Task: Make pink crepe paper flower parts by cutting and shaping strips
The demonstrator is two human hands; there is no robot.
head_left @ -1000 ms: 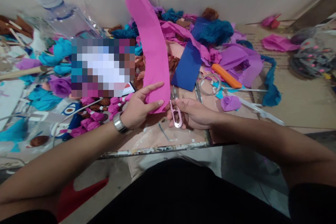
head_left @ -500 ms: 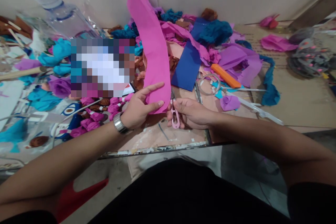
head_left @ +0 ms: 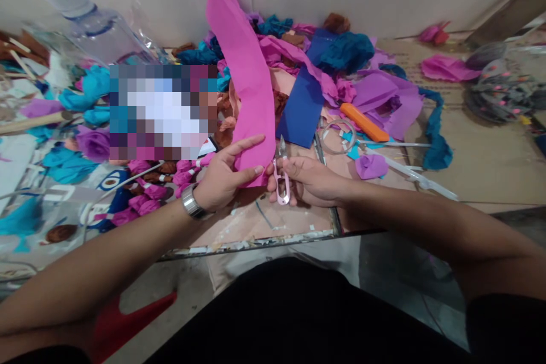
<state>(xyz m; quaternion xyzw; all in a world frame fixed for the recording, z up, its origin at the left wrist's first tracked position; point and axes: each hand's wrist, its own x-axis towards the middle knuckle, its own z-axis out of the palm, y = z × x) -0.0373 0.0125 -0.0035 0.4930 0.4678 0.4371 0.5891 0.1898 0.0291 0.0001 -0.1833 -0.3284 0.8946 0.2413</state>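
A long strip of bright pink crepe paper rises from my left hand, its lower end pinched between thumb and fingers. My right hand grips a pair of pink thread snips, with the metal blades pointing up and away from me. The snips sit just right of the strip's lower right edge, and some right-hand fingers are partly hidden behind them. Behind the hands lies a flat dark blue piece. Left of my left hand are several small magenta wrapped bundles.
An orange cutter, a coil of wire and a glue stick lie to the right. Crumpled purple paper is piled behind. A large clear bottle stands at back left. The table edge runs near my body.
The snips have shifted slightly, and their blades now show clear of the strip's edge. My left hand keeps its hold on the pink paper. The view has moved a little.
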